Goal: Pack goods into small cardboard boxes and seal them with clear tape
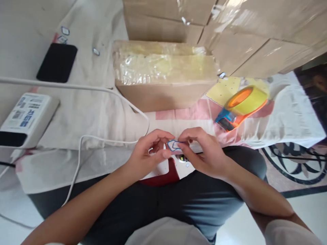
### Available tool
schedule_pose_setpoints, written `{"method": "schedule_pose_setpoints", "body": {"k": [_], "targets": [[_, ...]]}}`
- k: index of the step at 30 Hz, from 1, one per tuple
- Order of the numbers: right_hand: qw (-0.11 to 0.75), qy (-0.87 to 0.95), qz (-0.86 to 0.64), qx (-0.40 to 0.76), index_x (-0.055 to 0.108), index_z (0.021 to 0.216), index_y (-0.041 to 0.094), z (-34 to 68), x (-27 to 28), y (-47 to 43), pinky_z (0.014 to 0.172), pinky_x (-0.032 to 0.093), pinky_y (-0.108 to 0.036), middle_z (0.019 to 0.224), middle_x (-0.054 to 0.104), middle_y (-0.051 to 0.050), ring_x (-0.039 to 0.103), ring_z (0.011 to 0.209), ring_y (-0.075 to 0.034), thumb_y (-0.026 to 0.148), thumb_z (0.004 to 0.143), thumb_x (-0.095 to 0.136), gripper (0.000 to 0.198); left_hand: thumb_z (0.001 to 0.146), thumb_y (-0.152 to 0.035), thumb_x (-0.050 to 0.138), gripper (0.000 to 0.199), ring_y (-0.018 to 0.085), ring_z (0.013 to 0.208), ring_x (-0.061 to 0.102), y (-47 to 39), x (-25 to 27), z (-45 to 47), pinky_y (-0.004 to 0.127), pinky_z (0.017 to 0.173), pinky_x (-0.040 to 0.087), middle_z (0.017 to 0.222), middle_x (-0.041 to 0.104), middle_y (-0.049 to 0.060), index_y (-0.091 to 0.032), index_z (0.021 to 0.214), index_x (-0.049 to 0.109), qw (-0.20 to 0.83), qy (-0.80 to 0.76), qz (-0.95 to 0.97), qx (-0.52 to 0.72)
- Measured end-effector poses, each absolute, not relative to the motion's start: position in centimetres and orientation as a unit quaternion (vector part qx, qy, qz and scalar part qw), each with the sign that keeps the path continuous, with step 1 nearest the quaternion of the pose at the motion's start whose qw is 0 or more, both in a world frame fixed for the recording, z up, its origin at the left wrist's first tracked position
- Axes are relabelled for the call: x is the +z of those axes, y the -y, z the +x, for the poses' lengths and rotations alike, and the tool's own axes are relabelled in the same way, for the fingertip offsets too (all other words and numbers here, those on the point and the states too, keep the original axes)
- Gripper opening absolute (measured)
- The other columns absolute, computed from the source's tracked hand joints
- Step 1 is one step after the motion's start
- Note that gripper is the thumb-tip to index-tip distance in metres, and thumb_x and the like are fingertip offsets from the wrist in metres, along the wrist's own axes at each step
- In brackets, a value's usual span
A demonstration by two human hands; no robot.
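A small white sticker with a blue outline (174, 145) is held up in front of my lap, between both hands. My right hand (204, 149) pinches its right end between thumb and index finger. Curled round the left end is my left hand (152, 149), index fingertip by the upper edge and thumb by the lower one. Below the hands lie a white and dark red flat thing (166, 175) and a small shiny round object (182, 158), partly hidden by my right hand.
A taped cardboard box (166, 97) stands ahead, with larger cartons (163, 29) behind. Right of it lies an orange tape dispenser (238, 119) with yellow tape. At left are a black phone-like slab (57, 63), a white box (30, 112), a white cable (102, 90) and several small blue-edged stickers (96, 51).
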State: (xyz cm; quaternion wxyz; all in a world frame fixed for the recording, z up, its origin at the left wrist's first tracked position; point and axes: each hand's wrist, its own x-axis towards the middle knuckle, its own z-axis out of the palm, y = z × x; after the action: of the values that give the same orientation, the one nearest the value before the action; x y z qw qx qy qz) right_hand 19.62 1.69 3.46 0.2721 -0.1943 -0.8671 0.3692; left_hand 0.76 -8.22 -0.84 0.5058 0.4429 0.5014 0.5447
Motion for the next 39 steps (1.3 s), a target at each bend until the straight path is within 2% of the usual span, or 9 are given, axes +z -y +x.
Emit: {"method": "schedule_pose_setpoints", "body": {"k": [4,10,17,24,28,31,36,39], "targets": [[0.212,0.868,-0.171,0.415,0.049,0.109,0.025,17.2,2.3,-1.4,0.064,0.051,-0.025,0.084,0.063,0.003,0.059,0.07,-0.011,0.014,0.099,0.057,0.017,0.096,-0.051,0.066,0.035,0.01,0.065,0.059,8.9,-1.1,0.0,0.023,0.061,0.043,0.072,0.067,0.001,-0.018,0.084,0.067,0.495,-0.535,0.407,0.55],[0.206,0.87,-0.167,0.417,0.051,0.107,0.024,15.8,2.3,-2.1,0.065,0.05,-0.025,0.086,0.064,0.002,0.058,0.071,-0.011,0.018,0.1,0.058,0.012,0.09,-0.045,0.075,0.029,0.013,0.074,0.066,9.2,-1.8,-0.8,0.022,0.061,0.046,0.08,0.072,0.002,-0.019,0.099,0.068,0.51,-0.542,0.346,0.571],[0.189,0.874,-0.187,0.407,0.054,0.108,0.024,16.2,1.3,-2.5,0.065,0.049,-0.025,0.086,0.065,0.002,0.058,0.07,-0.011,0.018,0.099,0.061,0.013,0.09,-0.033,0.073,0.019,0.012,0.077,0.064,9.3,-1.7,-0.7,0.022,0.063,0.047,0.088,0.071,0.003,-0.019,0.102,0.067,0.513,-0.546,0.343,0.566],[0.244,0.868,-0.219,0.373,0.06,0.1,0.022,17.1,2.3,-4.7,0.063,0.048,-0.025,0.082,0.064,0.001,0.059,0.071,-0.012,0.015,0.098,0.057,0.008,0.09,-0.032,0.072,0.017,0.011,0.071,0.061,8.9,-2.4,-0.6,0.022,0.059,0.044,0.082,0.068,0.001,-0.02,0.1,0.066,0.476,-0.578,0.346,0.565],[0.184,0.878,-0.19,0.4,0.068,0.099,0.021,17.7,2.4,-5.9,0.062,0.047,-0.024,0.082,0.067,0.0,0.058,0.068,-0.011,0.023,0.099,0.062,0.006,0.09,-0.034,0.071,0.018,0.011,0.07,0.062,8.8,-2.7,-0.5,0.022,0.058,0.042,0.081,0.068,0.001,-0.02,0.1,0.065,0.455,-0.6,0.361,0.55],[0.146,0.88,-0.164,0.421,0.072,0.096,0.019,17.5,1.9,-5.2,0.058,0.045,-0.022,0.077,0.067,0.001,0.054,0.062,-0.009,0.031,0.097,0.069,0.012,0.092,-0.033,0.069,0.016,0.01,0.067,0.06,8.7,-2.7,-0.2,0.022,0.056,0.04,0.079,0.068,0.0,-0.02,0.102,0.066,0.421,-0.62,0.403,0.525],[0.185,0.888,-0.163,0.388,0.07,0.085,0.021,18.0,1.8,-3.8,0.053,0.039,-0.024,0.069,0.062,0.003,0.051,0.057,-0.008,0.018,0.096,0.065,0.013,0.091,-0.032,0.071,0.024,0.008,0.064,0.057,8.5,-2.4,0.5,0.022,0.059,0.04,0.087,0.075,-0.002,-0.022,0.111,0.064,0.409,-0.632,0.446,0.484],[0.292,0.861,-0.236,0.343,0.072,0.089,0.024,21.7,2.8,-6.6,0.062,0.043,-0.028,0.08,0.067,-0.001,0.06,0.071,-0.012,0.024,0.093,0.072,0.004,0.091,-0.03,0.071,0.031,0.008,0.063,0.056,8.1,-2.3,0.9,0.022,0.057,0.039,0.094,0.078,-0.002,-0.024,0.12,0.06,0.428,-0.635,0.447,0.462]]}}
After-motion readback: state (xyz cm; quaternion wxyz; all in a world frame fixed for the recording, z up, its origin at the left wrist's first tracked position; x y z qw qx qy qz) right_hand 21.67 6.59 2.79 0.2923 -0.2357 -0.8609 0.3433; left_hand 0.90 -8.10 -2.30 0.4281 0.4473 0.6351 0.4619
